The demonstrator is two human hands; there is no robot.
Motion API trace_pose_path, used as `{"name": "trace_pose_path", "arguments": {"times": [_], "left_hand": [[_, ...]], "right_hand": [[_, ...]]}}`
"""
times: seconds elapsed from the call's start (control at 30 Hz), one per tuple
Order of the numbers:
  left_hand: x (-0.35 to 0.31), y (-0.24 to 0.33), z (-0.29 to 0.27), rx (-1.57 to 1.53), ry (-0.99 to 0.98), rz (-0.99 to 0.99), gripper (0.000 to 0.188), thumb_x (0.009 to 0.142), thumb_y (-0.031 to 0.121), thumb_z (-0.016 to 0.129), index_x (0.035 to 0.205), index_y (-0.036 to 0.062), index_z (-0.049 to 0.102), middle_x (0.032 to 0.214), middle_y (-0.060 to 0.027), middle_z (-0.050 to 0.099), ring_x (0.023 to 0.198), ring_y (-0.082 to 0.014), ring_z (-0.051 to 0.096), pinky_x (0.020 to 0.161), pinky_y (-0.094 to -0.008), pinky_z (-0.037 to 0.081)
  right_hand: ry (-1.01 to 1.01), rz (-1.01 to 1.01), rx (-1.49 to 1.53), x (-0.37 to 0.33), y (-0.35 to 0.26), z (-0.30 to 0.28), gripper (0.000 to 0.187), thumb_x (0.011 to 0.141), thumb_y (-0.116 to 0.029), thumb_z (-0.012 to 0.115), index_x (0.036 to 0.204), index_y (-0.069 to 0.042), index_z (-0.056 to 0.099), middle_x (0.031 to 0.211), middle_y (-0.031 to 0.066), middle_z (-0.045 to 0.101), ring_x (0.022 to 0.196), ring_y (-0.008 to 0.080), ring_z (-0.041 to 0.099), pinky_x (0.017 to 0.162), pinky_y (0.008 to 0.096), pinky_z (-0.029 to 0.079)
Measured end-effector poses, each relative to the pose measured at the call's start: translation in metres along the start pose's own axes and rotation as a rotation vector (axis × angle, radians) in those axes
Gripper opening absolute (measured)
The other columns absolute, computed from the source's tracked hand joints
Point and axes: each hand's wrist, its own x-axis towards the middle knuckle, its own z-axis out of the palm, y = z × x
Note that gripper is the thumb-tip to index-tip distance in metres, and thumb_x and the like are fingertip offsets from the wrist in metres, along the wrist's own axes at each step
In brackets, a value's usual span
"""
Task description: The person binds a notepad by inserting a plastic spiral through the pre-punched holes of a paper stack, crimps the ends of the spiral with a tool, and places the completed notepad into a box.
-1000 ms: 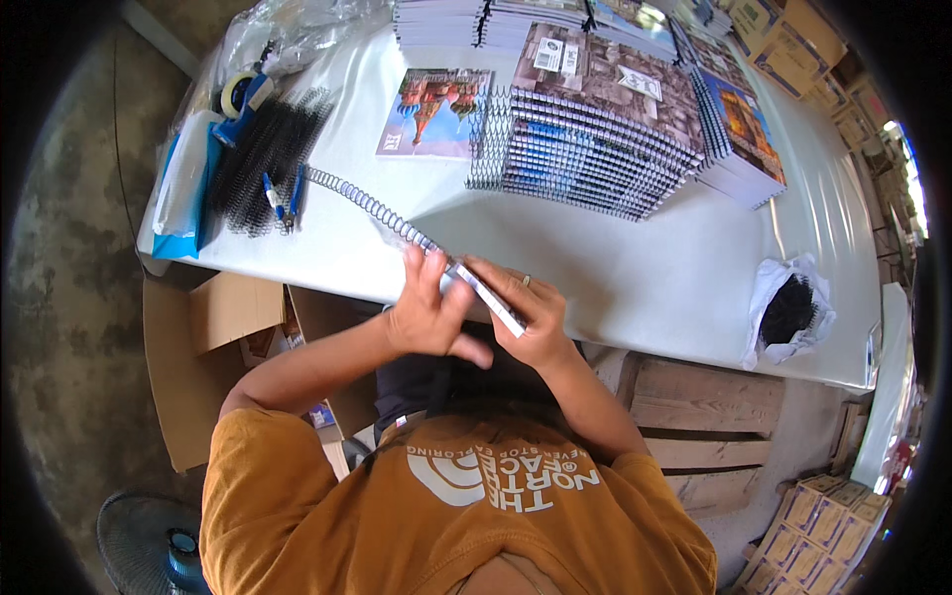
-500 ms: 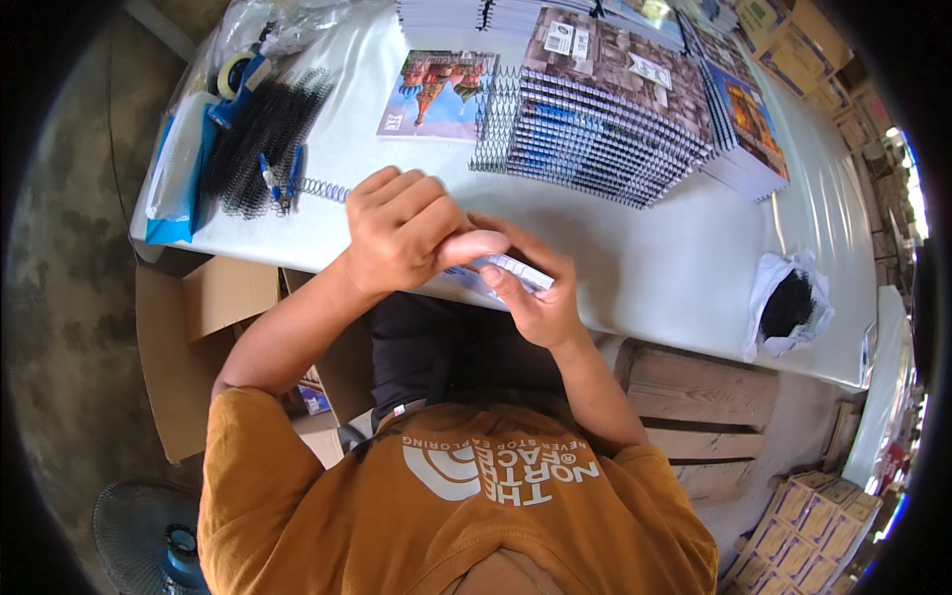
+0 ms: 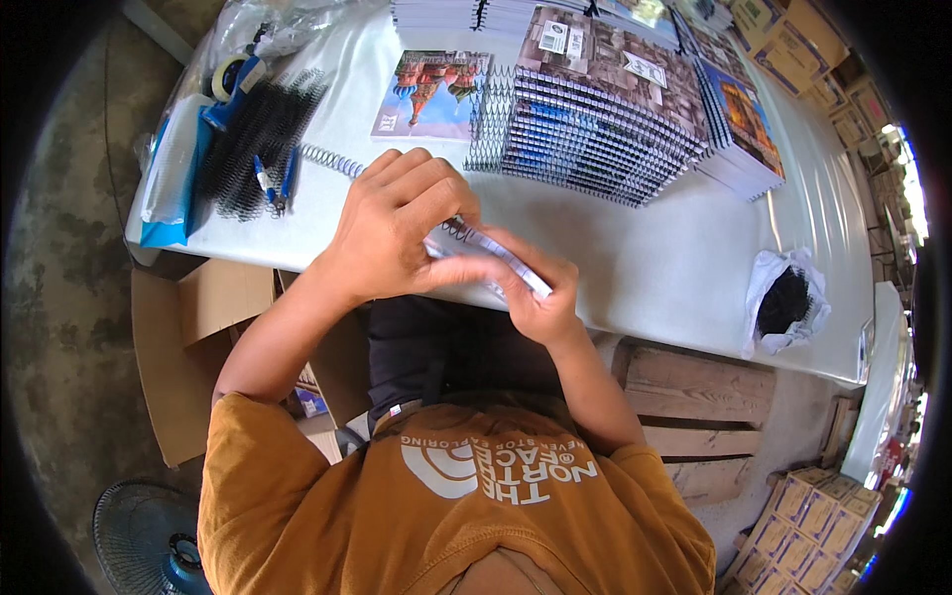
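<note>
My right hand (image 3: 540,288) grips a thin notebook (image 3: 511,261) edge-up at the table's near edge. My left hand (image 3: 402,228) is closed round a dark spiral binding coil (image 3: 332,160); one end of it sticks out past the knuckles toward the pliers. Between the hands, several turns of the coil show at the notebook's edge, and my left thumb lies along the notebook. How far the coil runs through the holes is hidden by my fingers. Blue-handled pliers (image 3: 273,185) lie left of my left hand, beside a pile of loose black coils (image 3: 253,144).
Stacked spiral-bound notebooks (image 3: 605,129) stand at the back, with a single notebook (image 3: 431,94) beside them. A tape dispenser (image 3: 233,84) lies far left. A white bag with black bits (image 3: 788,300) sits right. Below are an open carton (image 3: 164,347) and a fan (image 3: 149,540).
My left hand has opened up a little and its thumb has moved down along the notebook. Coil turns at the notebook's edge now show between my hands.
</note>
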Motion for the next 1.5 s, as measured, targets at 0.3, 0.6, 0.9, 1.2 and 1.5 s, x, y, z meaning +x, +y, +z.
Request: {"name": "trace_pose_path", "arguments": {"times": [0.3,0.6,0.9,1.2,1.5], "left_hand": [[-0.005,-0.014,-0.015,0.014,-0.296,0.016,0.023,0.067,0.019,0.074,0.085,0.0088,0.064,0.078,-0.0033,0.062,0.076,-0.0220,0.057,0.068,-0.0320,0.042],[-0.002,-0.019,-0.021,-0.038,-0.399,-0.008,0.019,0.074,0.019,0.069,0.088,0.0105,0.060,0.080,-0.0011,0.059,0.075,-0.0222,0.056,0.069,-0.0337,0.043],[-0.002,-0.003,-0.021,-0.079,-0.461,-0.163,0.032,0.071,0.023,0.074,0.097,0.0105,0.059,0.105,-0.0057,0.055,0.104,-0.0257,0.050,0.087,-0.0385,0.034],[-0.100,0.003,0.058,0.258,-0.089,0.243,0.101,0.070,0.081,0.033,0.143,0.0117,0.021,0.144,-0.0305,0.009,0.134,-0.0478,-0.002,0.102,-0.0616,-0.009],[-0.119,0.005,0.080,0.182,-0.071,0.270,0.103,0.075,0.079,0.027,0.137,-0.0034,0.022,0.141,-0.0335,0.011,0.131,-0.0499,0.004,0.102,-0.0616,-0.005]], "right_hand": [[-0.024,-0.001,0.040,0.009,0.003,-0.009,0.028,0.082,0.000,0.061,0.110,-0.001,0.062,0.100,0.0110,0.067,0.076,0.0143,0.064,0.068,0.0238,0.049],[-0.019,0.013,0.054,0.010,0.000,-0.007,0.026,0.082,-0.001,0.061,0.107,0.003,0.061,0.097,0.0130,0.067,0.079,0.0131,0.064,0.070,0.0232,0.049],[-0.051,0.074,-0.050,0.006,-0.003,-0.007,0.031,0.080,0.001,0.061,0.111,-0.002,0.061,0.101,0.0136,0.066,0.083,0.0200,0.066,0.072,0.0264,0.050],[-0.012,-0.056,-0.173,0.005,0.001,-0.004,0.046,0.071,0.010,0.058,0.114,-0.005,0.059,0.108,0.0128,0.063,0.087,0.0269,0.065,0.072,0.0321,0.053],[-0.088,-0.179,-0.265,0.002,0.002,0.001,0.051,0.067,0.006,0.063,0.118,0.000,0.055,0.111,0.0137,0.062,0.087,0.0254,0.065,0.074,0.0318,0.053]]}}
